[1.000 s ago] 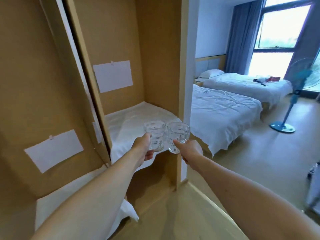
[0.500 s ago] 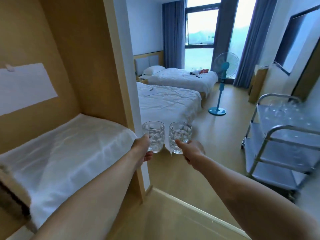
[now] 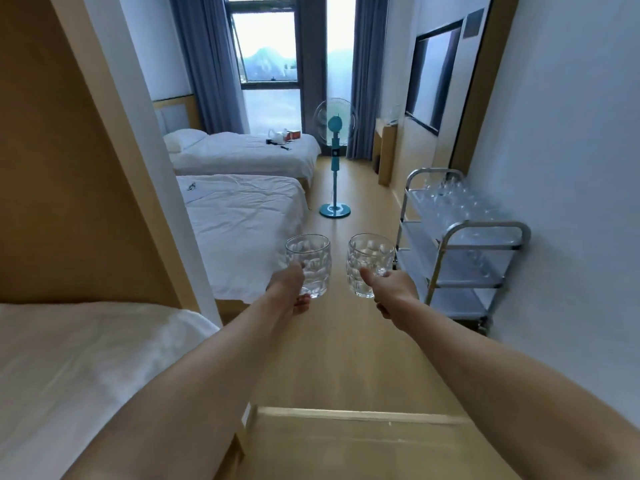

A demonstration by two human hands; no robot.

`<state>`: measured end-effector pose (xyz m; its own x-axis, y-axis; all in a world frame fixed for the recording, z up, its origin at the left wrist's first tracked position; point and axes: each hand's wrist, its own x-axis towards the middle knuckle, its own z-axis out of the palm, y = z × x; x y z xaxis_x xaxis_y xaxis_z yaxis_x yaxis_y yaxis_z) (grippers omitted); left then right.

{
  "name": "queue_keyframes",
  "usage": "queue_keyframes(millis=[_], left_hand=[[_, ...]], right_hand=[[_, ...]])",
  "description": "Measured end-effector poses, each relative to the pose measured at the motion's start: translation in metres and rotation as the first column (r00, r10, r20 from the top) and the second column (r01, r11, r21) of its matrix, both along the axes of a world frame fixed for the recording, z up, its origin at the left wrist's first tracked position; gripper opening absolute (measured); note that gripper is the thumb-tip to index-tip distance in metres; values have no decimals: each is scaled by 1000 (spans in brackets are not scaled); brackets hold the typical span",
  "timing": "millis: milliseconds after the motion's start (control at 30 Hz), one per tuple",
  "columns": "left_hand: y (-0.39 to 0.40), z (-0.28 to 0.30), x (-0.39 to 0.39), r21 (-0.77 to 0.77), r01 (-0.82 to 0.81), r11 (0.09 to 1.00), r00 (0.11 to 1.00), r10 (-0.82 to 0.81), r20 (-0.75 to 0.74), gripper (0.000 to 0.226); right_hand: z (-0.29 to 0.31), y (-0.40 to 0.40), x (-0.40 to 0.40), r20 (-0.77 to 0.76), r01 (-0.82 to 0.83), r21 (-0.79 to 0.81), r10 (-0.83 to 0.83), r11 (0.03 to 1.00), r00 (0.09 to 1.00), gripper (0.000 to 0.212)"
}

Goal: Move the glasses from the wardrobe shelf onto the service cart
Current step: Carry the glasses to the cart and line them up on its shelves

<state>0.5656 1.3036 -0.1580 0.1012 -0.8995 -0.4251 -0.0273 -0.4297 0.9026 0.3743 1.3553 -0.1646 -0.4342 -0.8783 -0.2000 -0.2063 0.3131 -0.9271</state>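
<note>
— Where are the glasses right now?

— I've got one in each hand, both upright and held out at arm's length over the wooden floor. My left hand has its fingers wrapped round the left glass; my right hand is clamped on the right glass, thumb up the near side.

— Why hold them apart like that?

— So they don't knock together; there's a clear gap between them, and upright keeps my grip on the dimpled walls. They're off the cloth-covered wardrobe shelf at lower left, and the service cart stands ahead to the right, against the wall.

— Room on it?

— The top tier already carries glassware toward the far end; I'd judge the near end is freer — though it's blurry.
</note>
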Motion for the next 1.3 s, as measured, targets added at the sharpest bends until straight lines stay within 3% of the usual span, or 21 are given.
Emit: queue_keyframes(millis=[433,900,1300], left_hand=[[-108,-15,-55,-5,166,986,985,-166,-45,26],[-264,3,-185,-62,142,988,987,-146,-71,38],[-420,-14,-247,-41,258,965,966,-258,-14,43]], right_hand=[[-17,-82,-47,-1,125,13,-125,992,992,46],[1,-234,-161,5,121,-29,-121,992,993,45],[-12,-371,-212,7,220,7,-220,975,975,43]])
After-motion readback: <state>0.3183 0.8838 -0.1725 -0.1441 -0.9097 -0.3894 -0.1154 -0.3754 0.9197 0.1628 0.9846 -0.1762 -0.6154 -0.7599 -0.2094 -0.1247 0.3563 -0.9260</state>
